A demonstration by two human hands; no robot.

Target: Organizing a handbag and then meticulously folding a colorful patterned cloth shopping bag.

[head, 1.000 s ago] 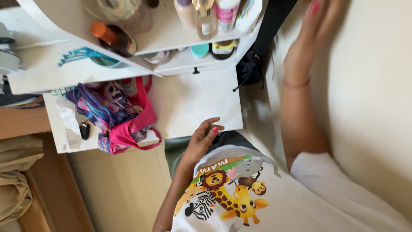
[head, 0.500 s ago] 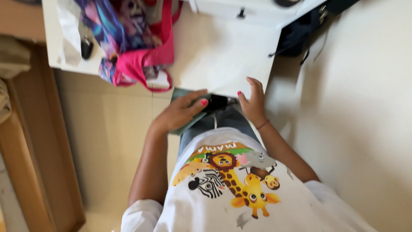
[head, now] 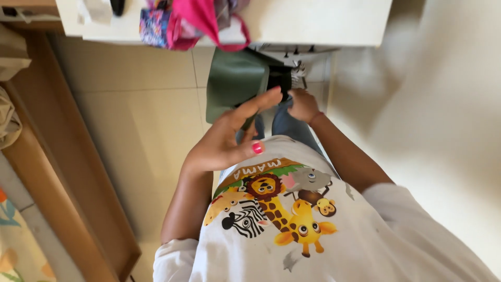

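I am looking down past a printed shirt point(head: 276, 209) at both hands. My left hand point(head: 229, 138) is hovering spread wide, fingers straight, holding nothing, its fingertips overlapping the edge of a green stool point(head: 235, 86) that is standing on the tiled floor point(head: 141, 120), half tucked under the white desk point(head: 313, 21). My right hand point(head: 302, 103) is curling near something dark point(head: 279, 78) beside the stool; I cannot tell whether it is gripping it, since the knuckles are hiding the fingertips. A pink bag point(head: 203, 21) is hanging over the desk edge, cut off at the top.
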